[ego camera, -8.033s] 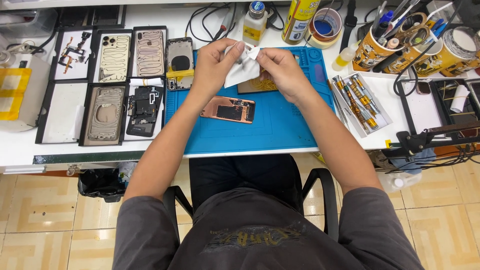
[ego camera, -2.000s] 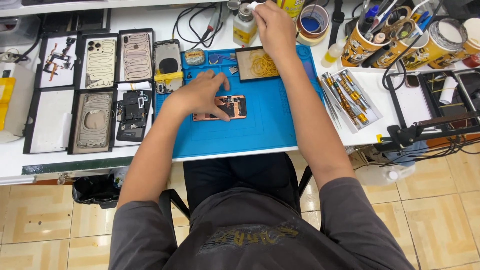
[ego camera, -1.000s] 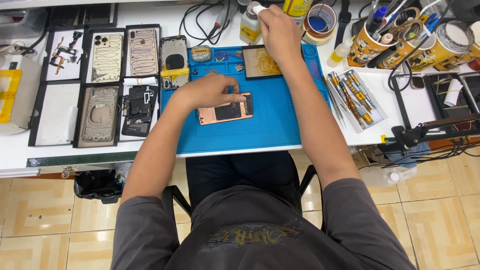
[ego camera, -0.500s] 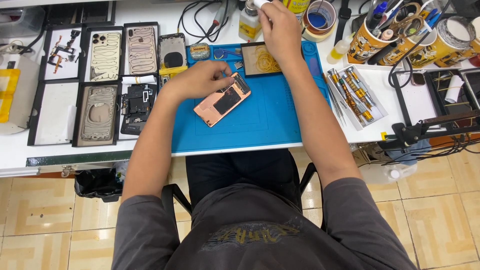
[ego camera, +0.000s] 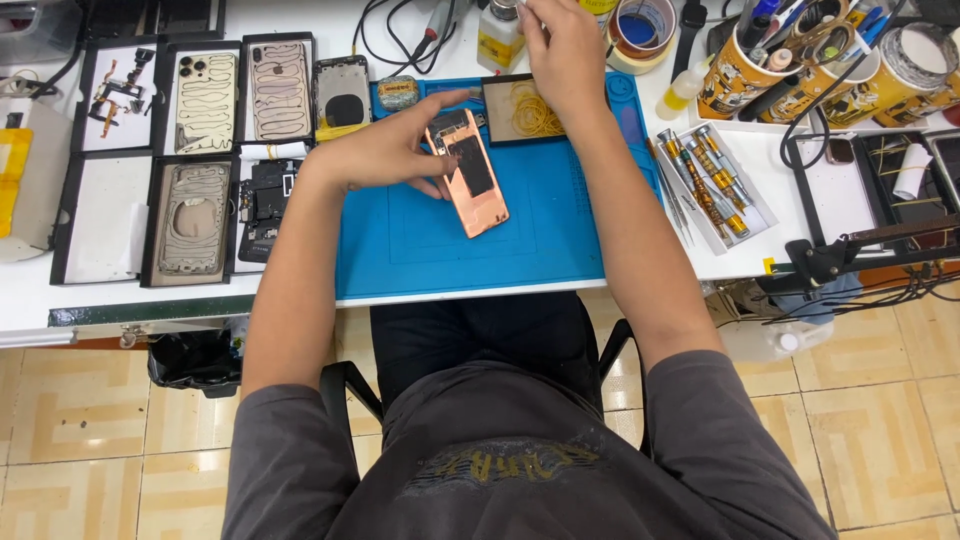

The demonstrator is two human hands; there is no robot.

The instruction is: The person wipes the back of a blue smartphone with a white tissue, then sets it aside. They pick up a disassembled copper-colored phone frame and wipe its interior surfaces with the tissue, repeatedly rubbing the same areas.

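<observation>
My left hand [ego camera: 385, 150] grips the upper end of an opened copper-coloured phone body [ego camera: 471, 184] and holds it nearly upright, tilted, over the blue work mat [ego camera: 430, 245]. My right hand [ego camera: 565, 55] reaches to the far edge of the bench, fingers closed at the cap of a small clear liquid bottle [ego camera: 497, 38]. A small black tray of yellow rubber bands [ego camera: 525, 108] lies just beneath that wrist. What the right fingers pinch is hidden.
Black trays with phone back covers and parts [ego camera: 210, 150] fill the left side. A white tray of screwdrivers [ego camera: 705, 185] lies to the right, with yellow tool cups [ego camera: 745, 65] and tape rolls [ego camera: 640, 25] behind. A clamp stand [ego camera: 830, 260] sits at the right front edge.
My left hand has lifted the phone body off the mat and turned it from lying crosswise to nearly upright. My right hand has stayed up at the bottle.
</observation>
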